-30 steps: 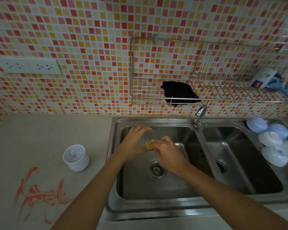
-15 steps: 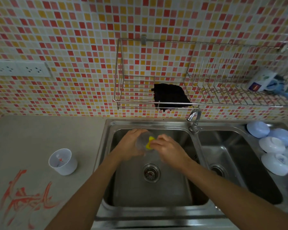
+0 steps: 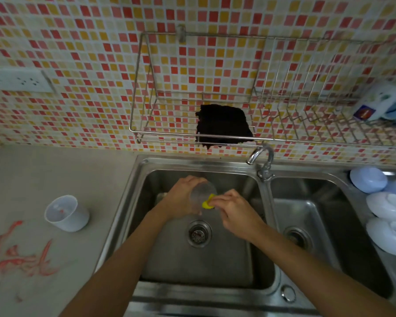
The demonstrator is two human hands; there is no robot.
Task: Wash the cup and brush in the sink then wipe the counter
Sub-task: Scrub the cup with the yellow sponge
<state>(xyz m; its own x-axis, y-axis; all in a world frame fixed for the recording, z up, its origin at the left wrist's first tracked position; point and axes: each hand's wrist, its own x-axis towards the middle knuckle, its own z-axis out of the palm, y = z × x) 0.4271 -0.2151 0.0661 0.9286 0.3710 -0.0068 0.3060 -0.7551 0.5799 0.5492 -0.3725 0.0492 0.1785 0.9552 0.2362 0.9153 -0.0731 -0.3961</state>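
Cup, clear and faint, held over the left basin of the sink, just above the drain toward 12 o'clock. The left hand grips it with curled fingers around its wall; the right hand, at 3 o'clock of the cup, pinches a small yellow piece against the cup's mouth. By judgement the washing of the cup is under way and not finished.

Still to do, as judged from the layout: the brush, and the wiping of the desk, where red smears lie at 8 o'clock of the sink. A white cup stands on the desk at 9 o'clock of the basin, with reddish traces inside; it looks unwashed. A dark cloth hangs on the wire rack at 12 o'clock, above the tap.

Hard to make out: whether the yellow piece is a sponge or part of the brush; no brush can be identified with certainty. No running water can be seen at the tap. The clear cup's outline is blurred, and its rim cannot be traced fully. White bowls at 3 o'clock are cut by the frame edge, as is a packet on the rack at 2 o'clock.
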